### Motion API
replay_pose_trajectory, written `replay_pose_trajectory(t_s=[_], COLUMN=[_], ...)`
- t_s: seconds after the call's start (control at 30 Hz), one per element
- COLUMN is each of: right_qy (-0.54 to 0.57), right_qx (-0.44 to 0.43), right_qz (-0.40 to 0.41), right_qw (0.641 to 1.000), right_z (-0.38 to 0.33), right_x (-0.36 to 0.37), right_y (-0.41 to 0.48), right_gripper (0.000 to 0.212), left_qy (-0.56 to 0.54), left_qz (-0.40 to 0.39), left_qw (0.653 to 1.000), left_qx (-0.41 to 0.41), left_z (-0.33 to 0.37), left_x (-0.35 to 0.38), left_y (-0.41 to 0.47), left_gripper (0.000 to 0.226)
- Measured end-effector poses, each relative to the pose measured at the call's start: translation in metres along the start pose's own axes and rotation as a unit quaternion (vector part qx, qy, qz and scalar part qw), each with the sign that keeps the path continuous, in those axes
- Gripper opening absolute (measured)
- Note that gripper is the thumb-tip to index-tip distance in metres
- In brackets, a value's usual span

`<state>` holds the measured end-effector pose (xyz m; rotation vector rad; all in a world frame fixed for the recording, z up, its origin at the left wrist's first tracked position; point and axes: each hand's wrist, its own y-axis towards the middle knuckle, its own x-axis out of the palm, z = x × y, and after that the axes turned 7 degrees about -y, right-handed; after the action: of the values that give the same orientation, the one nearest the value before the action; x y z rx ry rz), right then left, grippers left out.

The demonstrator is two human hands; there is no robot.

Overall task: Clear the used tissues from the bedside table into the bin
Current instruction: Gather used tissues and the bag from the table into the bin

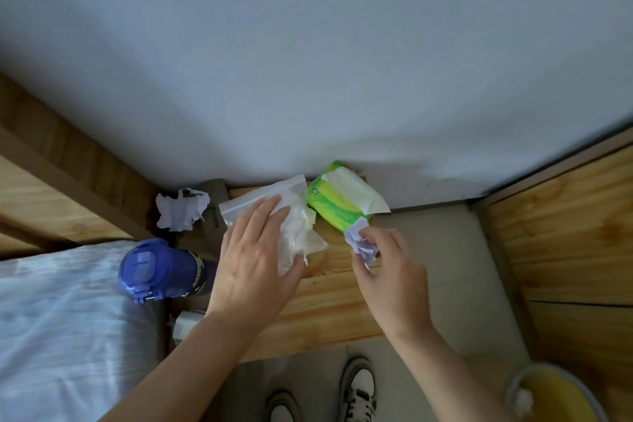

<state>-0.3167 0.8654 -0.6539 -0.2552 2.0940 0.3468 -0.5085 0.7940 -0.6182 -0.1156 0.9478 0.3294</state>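
Observation:
On the wooden bedside table (329, 301), my right hand (390, 271) pinches a small crumpled white tissue (359, 243) just below the green tissue pack (339, 202). My left hand (257, 260) lies flat, fingers spread, on a clear plastic bag (274, 202) with white tissues inside it. Another crumpled tissue (181, 209) sits off the table's left side, in the gap by the bed frame. The bin (551, 394), lined yellow with a white tissue inside, stands on the floor at the bottom right.
A blue lidded bottle (154, 271) stands at the table's left edge beside the bed (61, 319). The white wall (308, 62) is right behind the table. A wooden cabinet (575, 233) stands on the right. My shoes (356, 390) are below the table's front edge.

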Motion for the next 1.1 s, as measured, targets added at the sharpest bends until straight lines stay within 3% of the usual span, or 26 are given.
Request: replay_pose_trajectory(t_s=[0.23,0.53,0.8,1.1], right_qy=[-0.008,-0.049,-0.064,-0.095], right_qx=[0.029,0.113,0.248,0.322], right_qz=[0.087,0.235,0.259,0.305], right_qw=[0.996,0.964,0.931,0.891], right_z=[0.028,0.119,0.203,0.274], right_x=[-0.06,-0.179,-0.256,-0.297], right_y=[-0.005,-0.058,-0.165,-0.276], right_gripper=[0.029,0.026,0.03,0.03], left_qy=[-0.012,-0.057,-0.073,-0.073], left_qz=[-0.031,-0.091,-0.146,-0.224], left_qw=[0.996,0.972,0.931,0.881], left_qx=[0.081,0.211,0.325,0.409], left_z=[0.055,0.183,0.299,0.382], left_x=[0.004,0.055,0.123,0.188], left_y=[0.018,0.014,-0.041,-0.129], left_gripper=[0.064,0.067,0.068,0.064])
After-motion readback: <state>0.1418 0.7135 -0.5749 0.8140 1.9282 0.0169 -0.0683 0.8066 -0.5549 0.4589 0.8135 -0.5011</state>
